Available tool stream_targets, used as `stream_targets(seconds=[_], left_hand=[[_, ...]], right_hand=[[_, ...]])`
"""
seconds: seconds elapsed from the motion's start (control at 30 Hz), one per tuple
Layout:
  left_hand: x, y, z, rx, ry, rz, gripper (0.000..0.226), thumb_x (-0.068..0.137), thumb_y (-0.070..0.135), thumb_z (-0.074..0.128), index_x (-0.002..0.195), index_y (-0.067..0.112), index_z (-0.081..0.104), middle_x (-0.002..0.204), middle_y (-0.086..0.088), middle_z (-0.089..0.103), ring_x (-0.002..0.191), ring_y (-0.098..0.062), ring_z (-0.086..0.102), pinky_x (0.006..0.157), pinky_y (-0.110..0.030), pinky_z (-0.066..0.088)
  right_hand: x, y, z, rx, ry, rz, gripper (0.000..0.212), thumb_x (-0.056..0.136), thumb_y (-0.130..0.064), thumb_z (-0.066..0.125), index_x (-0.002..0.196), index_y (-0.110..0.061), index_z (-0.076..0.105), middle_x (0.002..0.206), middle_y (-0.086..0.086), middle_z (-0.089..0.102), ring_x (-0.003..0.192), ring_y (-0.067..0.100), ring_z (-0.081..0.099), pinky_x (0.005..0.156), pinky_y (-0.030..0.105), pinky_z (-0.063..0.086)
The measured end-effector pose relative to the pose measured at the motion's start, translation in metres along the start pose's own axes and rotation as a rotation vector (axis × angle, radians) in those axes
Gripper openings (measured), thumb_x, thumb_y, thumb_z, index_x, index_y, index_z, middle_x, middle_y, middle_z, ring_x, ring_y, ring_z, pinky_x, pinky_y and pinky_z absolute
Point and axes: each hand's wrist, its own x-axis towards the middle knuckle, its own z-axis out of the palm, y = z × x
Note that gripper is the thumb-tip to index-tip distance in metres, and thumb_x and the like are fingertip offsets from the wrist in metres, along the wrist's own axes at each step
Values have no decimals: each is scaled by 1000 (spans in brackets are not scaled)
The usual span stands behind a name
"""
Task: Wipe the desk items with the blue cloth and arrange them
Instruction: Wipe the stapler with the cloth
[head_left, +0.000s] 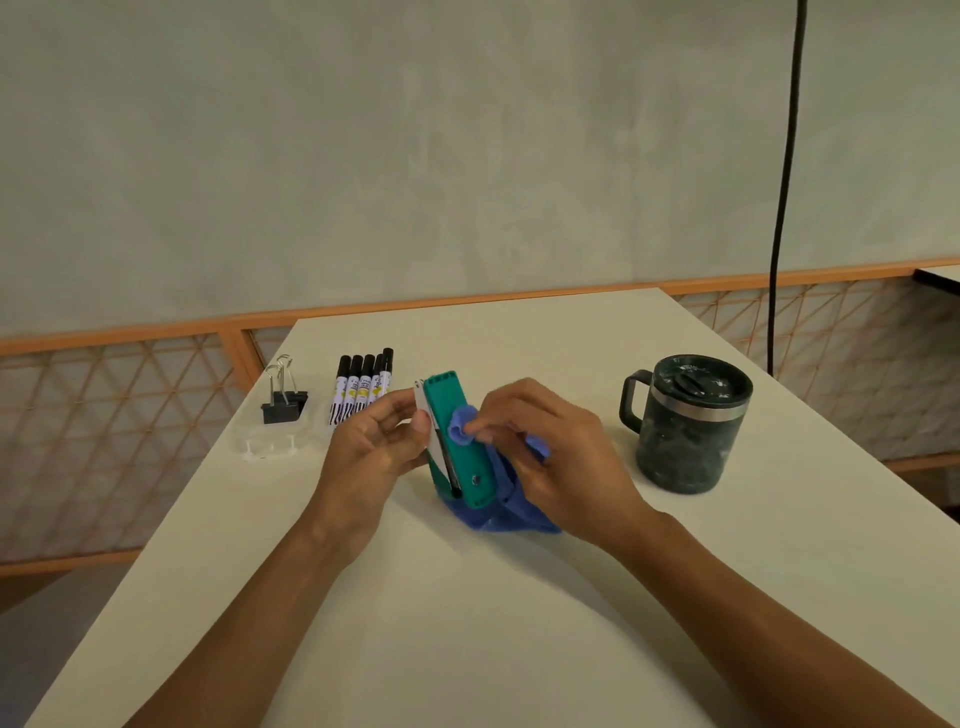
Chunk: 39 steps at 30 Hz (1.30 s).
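Blue cloth: we are pressing one bunched fold of it onto the teal item; the rest is trailing down to the desk at that item's six o'clock.
Teal item: we are holding it near the middle of the desk, standing on end and leaning toward eleven o'clock, its lower end down among the cloth folds. We cannot tell what kind of tool it is.
Left hand: we are pinching the item's white side between thumb and fingers, coming in from nine o'clock.
Right hand: we are curling the fingers round the cloth and pushing the fold onto the teal face from three o'clock.
Step in hand: we are judging this to be the wiping of the teal item, about halfway up its face.
Other items: the markers are lying side by side at eleven o'clock, the binder clips at ten o'clock, and the mug is standing well apart at three o'clock.
Next move: we are expecting to need a firm left-hand pinch while the cloth is running along the face, then a turn of the item to reach its hidden side.
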Motion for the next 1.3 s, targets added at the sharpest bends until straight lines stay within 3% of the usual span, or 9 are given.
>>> stream_targets(seconds=[0.13, 0.23, 0.3, 0.4, 0.57, 0.77, 0.9, 1.13, 1.3], left_hand=[[6, 4, -12, -60, 121, -17, 16, 106, 13, 65, 117, 22, 72, 100, 6, 82, 93, -11, 79, 80, -31, 67], [8, 6, -14, -118, 192, -44, 18, 98, 16, 76, 117, 17, 74, 104, -2, 83, 94, -16, 81, 77, -33, 68], [8, 8, -13, -121, 220, -71, 27, 92, 18, 84, 117, 10, 76, 104, -6, 83, 93, -21, 80, 78, -35, 68], [8, 9, -14, -118, 258, -127, 29, 86, 20, 90, 109, 6, 80, 96, -8, 83, 84, -21, 77, 69, -29, 65], [7, 7, -16, -120, 264, -180, 40, 81, 23, 95, 113, 5, 80, 103, -13, 83, 78, -20, 78, 67, -27, 63], [5, 11, -16, -131, 249, -210, 36, 79, 20, 96, 109, 5, 81, 96, -8, 84, 74, -19, 79, 65, -27, 63], [6, 9, -16, -184, 293, -223, 49, 76, 19, 99, 115, -1, 76, 106, -14, 82, 78, -25, 82, 68, -31, 66], [5, 14, -20, -190, 298, -223, 41, 77, 18, 97, 111, 2, 80, 104, -10, 83, 79, -22, 82, 67, -29, 65], [-1, 22, -13, -15, 186, -178, 36, 78, 18, 96, 111, 16, 83, 101, -7, 82, 72, -16, 77, 62, -25, 60]], right_hand=[[-11, 13, -9, -73, -306, -64, 27, 96, 4, 68, 105, -19, 79, 106, -10, 71, 96, 7, 65, 83, 23, 53], [-10, 13, -19, -67, -407, 20, 17, 94, -16, 76, 102, -31, 80, 102, -19, 71, 95, 5, 63, 84, 26, 53], [-6, 8, -24, -47, -338, 75, 10, 97, -32, 77, 106, -33, 79, 105, -22, 72, 101, 7, 65, 88, 28, 53], [1, -2, -18, -120, -195, 97, 29, 99, -49, 73, 124, -34, 72, 122, -22, 65, 111, 4, 63, 92, 25, 55], [1, -15, 11, -275, -327, 11, 55, 93, -54, 76, 141, -37, 58, 146, -17, 49, 124, 5, 54, 90, 23, 54], [4, -10, 16, -158, -343, 145, 60, 88, -59, 79, 141, -44, 54, 144, -28, 45, 110, -3, 60, 89, 12, 51], [1, -5, 21, -186, -238, 169, 45, 89, -56, 77, 129, -36, 66, 123, -24, 60, 98, 2, 65, 83, 23, 59], [6, -8, 14, 0, -225, 189, 44, 86, -43, 88, 126, -33, 74, 114, -22, 69, 100, 3, 69, 87, 19, 58], [13, -4, -4, 213, -438, 391, 106, 68, -44, 101, 153, -55, 39, 145, -33, 49, 128, -6, 60, 99, 13, 53]])
